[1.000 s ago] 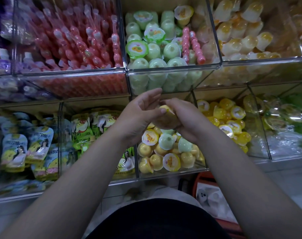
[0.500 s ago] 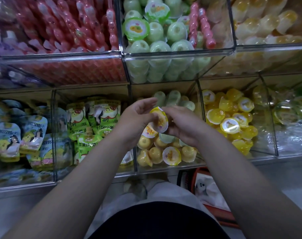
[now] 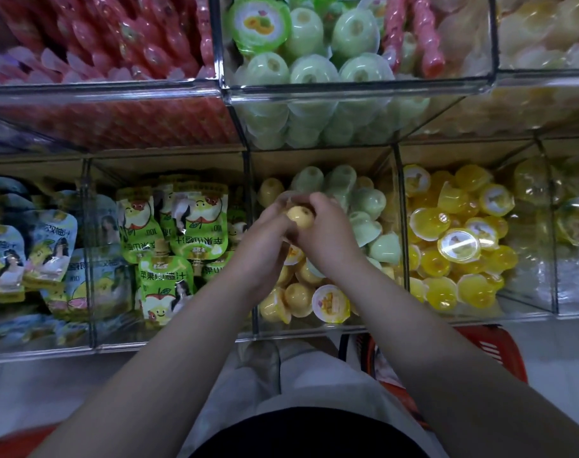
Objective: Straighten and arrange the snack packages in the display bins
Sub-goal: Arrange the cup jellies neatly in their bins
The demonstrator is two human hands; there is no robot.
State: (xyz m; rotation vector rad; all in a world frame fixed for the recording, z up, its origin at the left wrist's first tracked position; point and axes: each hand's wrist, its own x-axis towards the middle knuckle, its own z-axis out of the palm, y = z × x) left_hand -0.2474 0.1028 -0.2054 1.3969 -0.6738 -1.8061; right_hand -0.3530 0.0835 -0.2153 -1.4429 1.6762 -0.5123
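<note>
A pale yellow jelly cup sits between my two hands, bottom side up, above the lower middle clear bin. My left hand grips it from the left and my right hand from the right, fingers curled over it. That bin holds several yellow jelly cups at the front and pale green cups at the back. My hands hide the cups in the bin's middle.
Green juice pouches fill the bin to the left, blue-white pouches further left. Clear yellow jelly cups lie in the bin to the right. The upper row has red stick packs and green cups. A red basket stands on the floor.
The cup has been turned from lid toward me to bottom up. Both hands have gone lower and deeper over the middle bin. My head has tilted down toward the lower row.
</note>
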